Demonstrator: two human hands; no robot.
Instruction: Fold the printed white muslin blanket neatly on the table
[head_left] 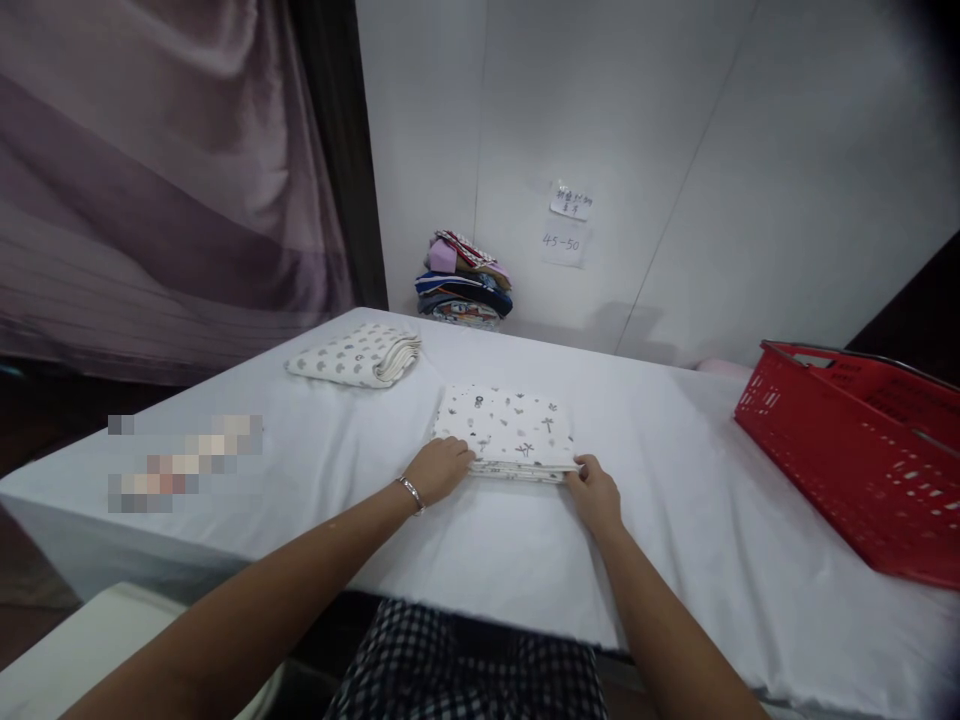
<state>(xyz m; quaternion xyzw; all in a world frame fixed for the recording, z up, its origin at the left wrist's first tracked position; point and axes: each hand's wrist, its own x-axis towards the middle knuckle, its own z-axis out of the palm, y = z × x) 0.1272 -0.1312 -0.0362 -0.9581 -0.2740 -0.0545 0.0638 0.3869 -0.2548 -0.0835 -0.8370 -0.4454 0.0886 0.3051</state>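
A folded white cloth [510, 425] with small printed palm trees and animals lies flat on the white-covered table [480, 560] in front of me. My left hand [439, 470], with a bracelet at the wrist, grips the cloth's near left corner, fingers on top and bent. At the near right corner my right hand [595, 492] pinches the layered edge between thumb and fingers. The folded layers show along the near side, between both hands. Further left lies another folded white cloth [352, 357] with grey printed shapes, apart from my hands.
A red plastic basket [840, 450] stands at the table's right side. Past the far edge rises a stack of folded fabrics [465, 280] against the wall. Handwritten paper notes [566, 243] are stuck there. A purple curtain [165, 180] hangs at left; a blurred patch covers something on the table's left.
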